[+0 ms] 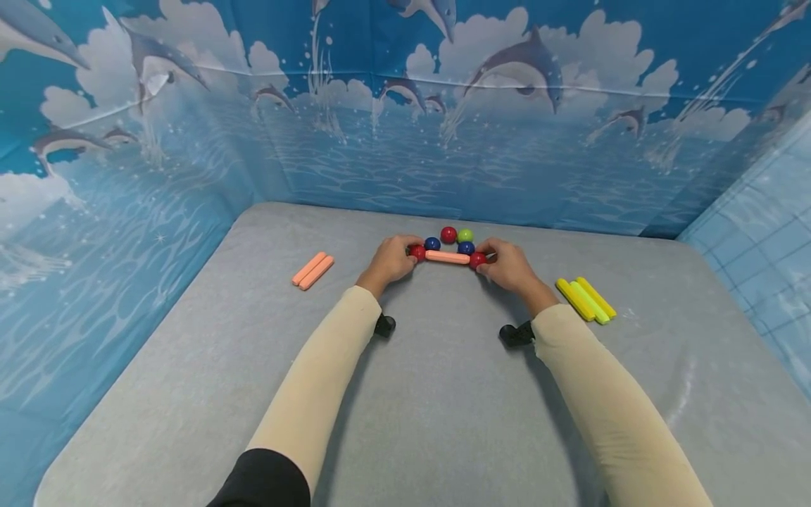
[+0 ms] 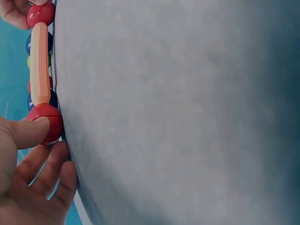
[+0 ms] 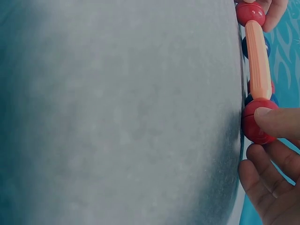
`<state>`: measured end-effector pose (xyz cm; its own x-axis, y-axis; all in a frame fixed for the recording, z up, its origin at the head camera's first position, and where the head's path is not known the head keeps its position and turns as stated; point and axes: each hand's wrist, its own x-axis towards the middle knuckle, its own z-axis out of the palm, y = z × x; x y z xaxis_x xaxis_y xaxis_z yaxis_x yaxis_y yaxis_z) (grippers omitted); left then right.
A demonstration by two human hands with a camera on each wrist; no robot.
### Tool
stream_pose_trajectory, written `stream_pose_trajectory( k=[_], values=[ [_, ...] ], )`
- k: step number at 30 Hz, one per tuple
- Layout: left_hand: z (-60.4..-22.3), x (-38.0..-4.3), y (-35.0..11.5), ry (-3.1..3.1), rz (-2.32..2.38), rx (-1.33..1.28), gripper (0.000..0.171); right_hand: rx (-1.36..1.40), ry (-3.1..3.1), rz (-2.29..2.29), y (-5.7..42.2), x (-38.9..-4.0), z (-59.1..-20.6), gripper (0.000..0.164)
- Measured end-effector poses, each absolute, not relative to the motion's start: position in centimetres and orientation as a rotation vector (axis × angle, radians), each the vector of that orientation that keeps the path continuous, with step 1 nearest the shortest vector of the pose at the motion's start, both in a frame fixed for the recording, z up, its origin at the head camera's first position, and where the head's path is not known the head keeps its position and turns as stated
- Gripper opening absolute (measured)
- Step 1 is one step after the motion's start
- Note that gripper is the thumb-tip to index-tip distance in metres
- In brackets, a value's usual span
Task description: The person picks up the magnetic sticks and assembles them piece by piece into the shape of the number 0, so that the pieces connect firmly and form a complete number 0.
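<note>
My left hand [image 1: 391,262] pinches a red ball [image 2: 46,123] between thumb and fingers. On the other side, my right hand [image 1: 510,267] holds a second red ball [image 3: 258,121] the same way. An orange ribbed rod [image 1: 448,257] spans the gap, its ends against these two balls. Just behind the rod sit two blue balls, one at the left [image 1: 432,243] and one at the right [image 1: 465,248]. Farther back are another red ball [image 1: 448,234] and a green ball [image 1: 465,235]. Whether these rear balls are joined to anything is hard to see.
Two orange rods [image 1: 313,271] lie side by side on the grey table [image 1: 437,394], left of my hands. Several yellow and yellow-green rods [image 1: 586,300] lie at the right. A blue dolphin-print curtain [image 1: 380,162] hangs along the table's far edge.
</note>
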<state>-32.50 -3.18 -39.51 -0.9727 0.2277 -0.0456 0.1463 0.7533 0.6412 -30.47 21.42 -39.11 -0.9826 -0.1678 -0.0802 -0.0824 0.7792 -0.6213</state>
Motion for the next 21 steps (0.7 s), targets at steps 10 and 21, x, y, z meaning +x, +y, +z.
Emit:
stream_pose_trajectory(
  k=[10, 21],
  values=[
    [-37.4, -31.5, -6.2, 2.813, 0.876, 0.441, 0.049, -0.195, 2.839, -0.975, 21.3, -30.2, -39.2, 0.036],
    [-36.1, -30.1, -13.6, 2.840, 0.727, 0.449, 0.041, -0.178, 2.840, -0.970, 21.4, -29.9, -39.1, 0.036]
  ],
)
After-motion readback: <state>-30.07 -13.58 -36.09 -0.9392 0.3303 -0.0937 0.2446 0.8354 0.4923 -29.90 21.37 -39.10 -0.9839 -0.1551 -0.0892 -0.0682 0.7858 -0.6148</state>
